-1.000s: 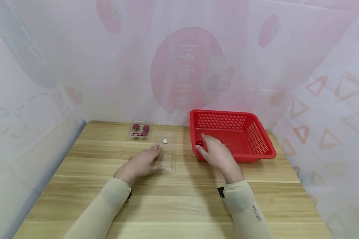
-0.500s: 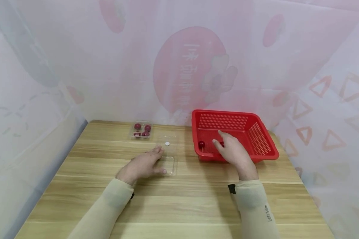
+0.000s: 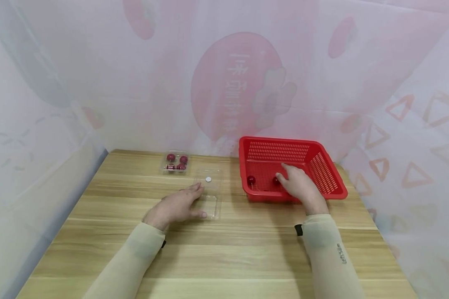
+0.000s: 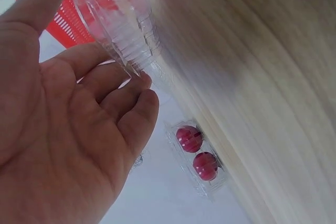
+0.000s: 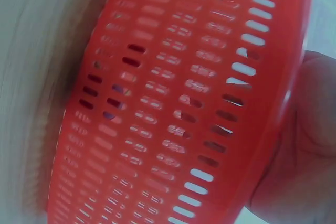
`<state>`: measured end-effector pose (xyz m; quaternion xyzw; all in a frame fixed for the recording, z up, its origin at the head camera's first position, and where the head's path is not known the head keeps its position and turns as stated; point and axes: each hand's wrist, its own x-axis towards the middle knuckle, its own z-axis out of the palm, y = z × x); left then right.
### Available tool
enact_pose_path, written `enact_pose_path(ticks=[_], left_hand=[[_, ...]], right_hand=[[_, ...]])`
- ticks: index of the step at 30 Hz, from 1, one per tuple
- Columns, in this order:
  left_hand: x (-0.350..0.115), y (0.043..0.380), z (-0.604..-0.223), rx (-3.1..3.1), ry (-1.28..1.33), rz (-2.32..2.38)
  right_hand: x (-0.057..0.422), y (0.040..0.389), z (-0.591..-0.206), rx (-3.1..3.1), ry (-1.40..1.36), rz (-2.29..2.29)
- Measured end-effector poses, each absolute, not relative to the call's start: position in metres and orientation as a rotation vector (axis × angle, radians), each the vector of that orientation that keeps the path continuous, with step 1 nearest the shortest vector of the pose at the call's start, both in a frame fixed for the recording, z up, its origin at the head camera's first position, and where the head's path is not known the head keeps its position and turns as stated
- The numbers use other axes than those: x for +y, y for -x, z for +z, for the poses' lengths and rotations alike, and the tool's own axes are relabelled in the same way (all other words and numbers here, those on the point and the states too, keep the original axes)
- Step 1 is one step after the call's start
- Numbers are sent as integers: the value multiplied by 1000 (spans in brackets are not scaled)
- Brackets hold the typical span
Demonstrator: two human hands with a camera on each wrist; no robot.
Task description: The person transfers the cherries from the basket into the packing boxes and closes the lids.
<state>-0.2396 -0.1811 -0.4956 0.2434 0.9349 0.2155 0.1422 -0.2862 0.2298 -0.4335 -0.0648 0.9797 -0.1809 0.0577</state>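
Observation:
My left hand point(image 3: 175, 207) lies at the left side of an open clear plastic box point(image 3: 218, 206), fingers loosely extended and touching it. In the left wrist view my fingertips point(image 4: 140, 95) meet the box's ribbed wall. The box's lid point(image 3: 220, 174) lies flat behind, bearing a small white round spot point(image 3: 208, 179). My right hand point(image 3: 299, 183) is inside the red basket point(image 3: 243, 160), thumb and forefinger apart. Close to its thumb lies a dark-red cherry point(image 3: 275, 180). Another cherry point(image 3: 251, 179), with a thin stem, lies at the basket's left. The basket wall point(image 5: 173, 93) hides the right fingers in the right wrist view.
A second clear box point(image 3: 176, 162) holding several cherries sits at the table's back left. The wooden table point(image 3: 224, 261) ends against a pale printed cloth wall point(image 3: 149, 95) behind. More cloth hangs on both sides.
My right hand has moved rightward inside the basket, uncovering the cherry at the left and then the one by the thumb. My left hand stays at the open box.

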Motion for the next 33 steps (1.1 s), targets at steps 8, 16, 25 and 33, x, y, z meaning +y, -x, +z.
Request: enact_pose_path(ticks=[8,16,25,33], left_hand=[[-190,244,-495,2637,-740,656],[-192,246,-496,2611,-757,671],[-187,241,-493,2650,-700,677],[-184,238,-494,2667,-699,701]], right_hand=[[231,296,-439,2934,171,-480],[230,305,-444,2922,160,-416],[228,312,-445,2946,328,-316],[227,323,-455,2918,353,-277]])
